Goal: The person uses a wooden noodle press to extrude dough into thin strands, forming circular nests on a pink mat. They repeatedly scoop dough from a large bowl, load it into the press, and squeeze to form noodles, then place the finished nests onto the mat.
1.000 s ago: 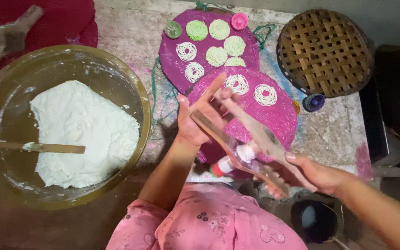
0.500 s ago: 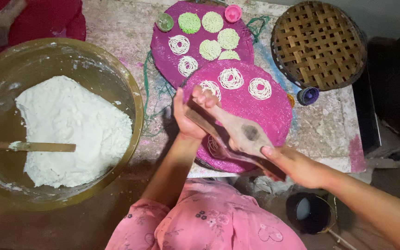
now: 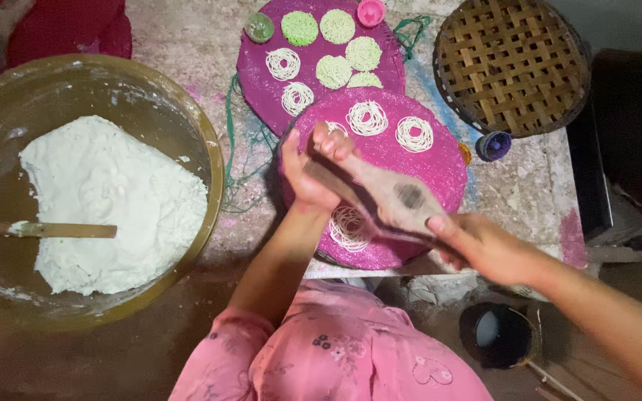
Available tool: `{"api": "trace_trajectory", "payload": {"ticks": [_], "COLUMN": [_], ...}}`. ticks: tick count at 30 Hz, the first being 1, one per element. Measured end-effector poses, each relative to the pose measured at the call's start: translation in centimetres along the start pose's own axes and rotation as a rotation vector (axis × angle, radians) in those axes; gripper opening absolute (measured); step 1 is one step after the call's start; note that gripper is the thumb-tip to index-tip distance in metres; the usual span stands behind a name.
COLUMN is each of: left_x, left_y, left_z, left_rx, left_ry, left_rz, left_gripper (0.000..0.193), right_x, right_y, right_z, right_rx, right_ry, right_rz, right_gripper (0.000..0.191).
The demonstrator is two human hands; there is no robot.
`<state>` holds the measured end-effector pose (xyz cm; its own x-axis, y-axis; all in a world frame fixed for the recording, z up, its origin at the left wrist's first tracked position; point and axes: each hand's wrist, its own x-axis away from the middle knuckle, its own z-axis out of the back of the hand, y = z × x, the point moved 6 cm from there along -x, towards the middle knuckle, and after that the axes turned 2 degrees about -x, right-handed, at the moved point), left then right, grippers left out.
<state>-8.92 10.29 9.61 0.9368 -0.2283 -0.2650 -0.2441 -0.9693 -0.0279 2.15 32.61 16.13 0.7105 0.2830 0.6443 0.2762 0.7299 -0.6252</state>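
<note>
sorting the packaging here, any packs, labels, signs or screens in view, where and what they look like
None in view: no packages, labels, signs or screens. Only unmarked things: the wooden press in both hands over a round magenta mat, and a glass bowl of white dough at the left.

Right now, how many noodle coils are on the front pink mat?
4: one and another at the far edge, one under the wooden press, one partly behind the left hand. More may be hidden.
</note>
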Motion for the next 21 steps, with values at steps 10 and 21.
{"api": "trace_trajectory", "payload": {"ticks": [10, 21], "left_x": [3.3, 9.9], "left_y": [0.0, 0.6], "left_z": [7.0, -2.0], "left_rx": [-0.917, -2.412], "left_ry": [0.436, -0.425], "left_rz": [0.599, 0.393], "left_gripper": [0.059, 0.074], "right_x": [-1.5, -1.3], "right_y": [2.0, 6.3], "right_z": [0.0, 0.0], "right_rx": [-0.161, -0.429], "right_ry": [0.068, 0.282], "right_rz": [0.127, 0.402], "right_gripper": [0.063, 0.079]}}
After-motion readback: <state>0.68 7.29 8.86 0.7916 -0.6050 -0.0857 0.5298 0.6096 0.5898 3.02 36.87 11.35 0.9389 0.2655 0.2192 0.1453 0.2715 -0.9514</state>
